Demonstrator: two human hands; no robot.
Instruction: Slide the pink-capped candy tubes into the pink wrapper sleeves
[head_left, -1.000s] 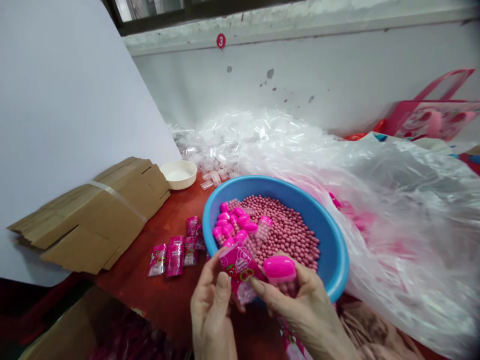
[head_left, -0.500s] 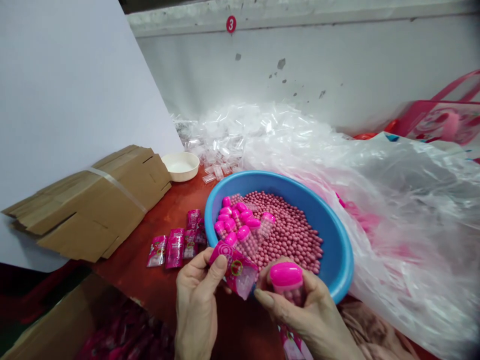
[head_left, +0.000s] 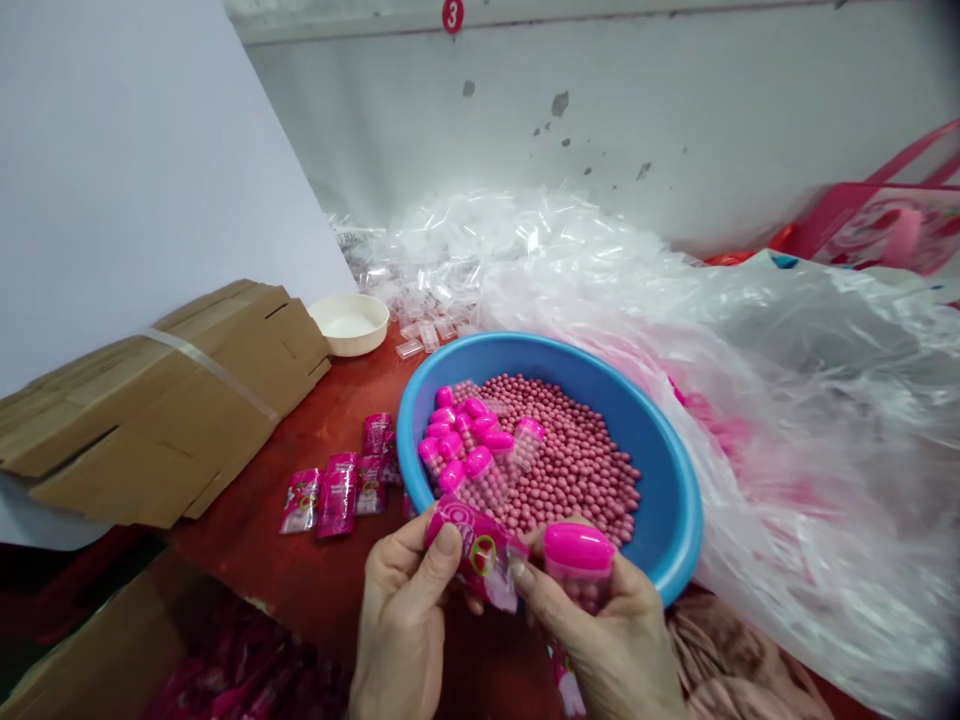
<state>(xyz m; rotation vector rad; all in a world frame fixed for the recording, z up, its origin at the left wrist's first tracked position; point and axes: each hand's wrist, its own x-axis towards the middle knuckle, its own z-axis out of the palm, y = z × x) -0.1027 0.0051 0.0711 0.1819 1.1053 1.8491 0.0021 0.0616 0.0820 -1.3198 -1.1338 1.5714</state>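
Observation:
My left hand (head_left: 409, 610) pinches a small pink printed sachet (head_left: 480, 552) between thumb and fingers, near the front rim of a blue basin (head_left: 679, 500). My right hand (head_left: 600, 640) holds a clear container with a bright pink cap (head_left: 577, 548), with pink balls showing inside it. The thumb and fingertip of that hand also touch the sachet's right edge. Inside the basin lie many loose pink balls (head_left: 577, 450) and, on the left, several pink-capped containers (head_left: 480, 462) like the held one.
Several filled pink sachets (head_left: 337, 495) lie on the red table (head_left: 300, 590) left of the basin. Behind them are flattened cardboard (head_left: 202, 400), a white bowl (head_left: 350, 325) and heaped clear plastic pieces (head_left: 450, 270). A large plastic bag (head_left: 810, 400) spreads along the right; an open carton of pink packets stands lower left.
My right hand has moved left, and its thumb and finger now reach the sachet's edge. My left hand has shifted slightly right with the sachet. The camera view has moved a little.

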